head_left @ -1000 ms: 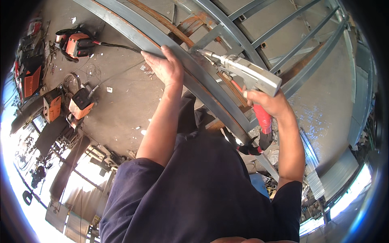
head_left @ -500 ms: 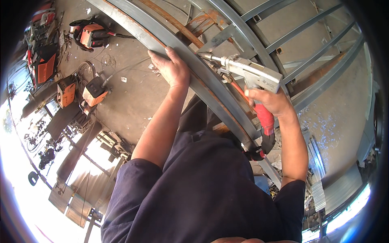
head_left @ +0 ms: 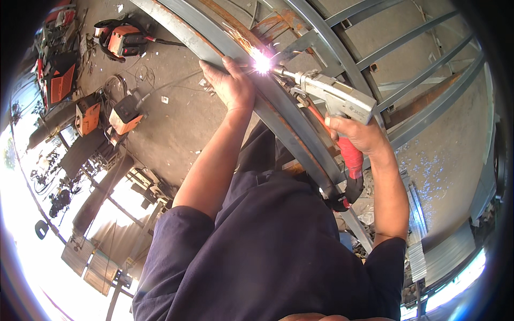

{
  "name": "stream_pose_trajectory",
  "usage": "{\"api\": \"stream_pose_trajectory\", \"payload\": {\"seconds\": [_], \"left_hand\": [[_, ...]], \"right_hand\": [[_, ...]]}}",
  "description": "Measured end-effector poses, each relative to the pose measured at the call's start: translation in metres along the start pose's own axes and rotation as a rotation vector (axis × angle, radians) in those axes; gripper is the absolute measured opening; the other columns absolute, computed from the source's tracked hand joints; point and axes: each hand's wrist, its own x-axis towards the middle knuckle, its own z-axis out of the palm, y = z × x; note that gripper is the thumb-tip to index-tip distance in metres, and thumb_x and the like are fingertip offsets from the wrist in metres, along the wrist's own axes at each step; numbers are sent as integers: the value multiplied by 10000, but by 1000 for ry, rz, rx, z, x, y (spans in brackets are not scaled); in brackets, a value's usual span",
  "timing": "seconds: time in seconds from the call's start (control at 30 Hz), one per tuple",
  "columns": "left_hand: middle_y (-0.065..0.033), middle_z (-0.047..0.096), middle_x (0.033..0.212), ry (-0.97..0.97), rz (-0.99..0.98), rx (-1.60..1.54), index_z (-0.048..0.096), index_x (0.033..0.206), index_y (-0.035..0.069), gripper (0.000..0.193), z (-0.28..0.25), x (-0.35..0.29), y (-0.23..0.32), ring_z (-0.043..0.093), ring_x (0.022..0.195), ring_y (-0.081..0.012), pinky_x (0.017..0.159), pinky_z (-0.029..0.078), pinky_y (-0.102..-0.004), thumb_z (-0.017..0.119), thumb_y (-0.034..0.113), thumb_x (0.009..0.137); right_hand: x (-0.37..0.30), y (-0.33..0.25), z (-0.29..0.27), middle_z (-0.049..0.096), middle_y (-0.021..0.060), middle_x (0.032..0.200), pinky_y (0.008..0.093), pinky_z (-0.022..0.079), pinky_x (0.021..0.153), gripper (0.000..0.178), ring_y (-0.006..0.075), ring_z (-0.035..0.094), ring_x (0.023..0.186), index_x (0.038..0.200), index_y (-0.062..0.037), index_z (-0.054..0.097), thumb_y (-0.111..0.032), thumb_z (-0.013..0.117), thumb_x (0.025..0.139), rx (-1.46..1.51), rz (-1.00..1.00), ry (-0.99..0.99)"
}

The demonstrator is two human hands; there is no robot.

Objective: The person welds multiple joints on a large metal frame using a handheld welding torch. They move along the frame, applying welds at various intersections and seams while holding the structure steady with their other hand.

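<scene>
My right hand [head_left: 355, 134] is wrapped round the red grip of a handheld welding gun [head_left: 342, 96]. The gun's nozzle points left at the curved steel beam [head_left: 300, 134], and a bright white-violet arc [head_left: 262, 64] with orange sparks burns at the tip. Just left of the arc, my left hand [head_left: 233, 88] grips the same beam. Its thumb lies on top and its fingers run along the outer side. A rusty seam runs along the beam. The glare hides the exact spot where the nozzle meets the metal.
More curved steel bars [head_left: 412, 51] and rusty pieces form a frame at the upper right. Orange-and-black machines [head_left: 126, 41] with cables stand on the floor [head_left: 166, 131] at the left. A dark hose [head_left: 353, 188] hangs from the gun. Corrugated sheets [head_left: 450, 257] lie at the lower right.
An arc with flying sparks has lit at the nozzle, where there was none before. Both hands keep their hold with almost no movement; the whole view has shifted slightly.
</scene>
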Motion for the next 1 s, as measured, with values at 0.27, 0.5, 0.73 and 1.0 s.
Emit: {"api": "stream_pose_trajectory", "payload": {"seconds": [0.27,0.5,0.73,1.0], "left_hand": [[-330,280,1651,11,-13,26,140,1645,-99,801,1,1,-4,302,1541,-449,1286,253,-474,543,329,1101],[-341,287,1641,12,-15,58,140,1644,-101,806,1,0,-3,308,1532,-461,1282,259,-481,534,343,1099],[-357,293,1627,13,9,106,138,1634,-123,836,1,0,-5,310,1525,-473,1277,266,-488,519,388,1093],[-348,270,1644,11,1,79,141,1634,-122,853,0,0,-1,287,1542,-467,1287,252,-489,521,413,1090]], "right_hand": [[-2,2,-2,689,17,888,299,565,628,309,105,652,694,1206,-29,685,-107,767,917,10,25,12],[-4,5,-4,689,22,879,299,565,636,326,107,651,695,1221,-25,683,-106,766,917,12,9,14],[-6,9,-7,687,23,875,298,565,625,318,105,651,691,1219,-20,680,-94,765,921,11,14,9],[-11,7,-7,691,27,885,301,572,624,329,109,660,698,1218,-20,677,-87,778,913,39,56,35]]}}
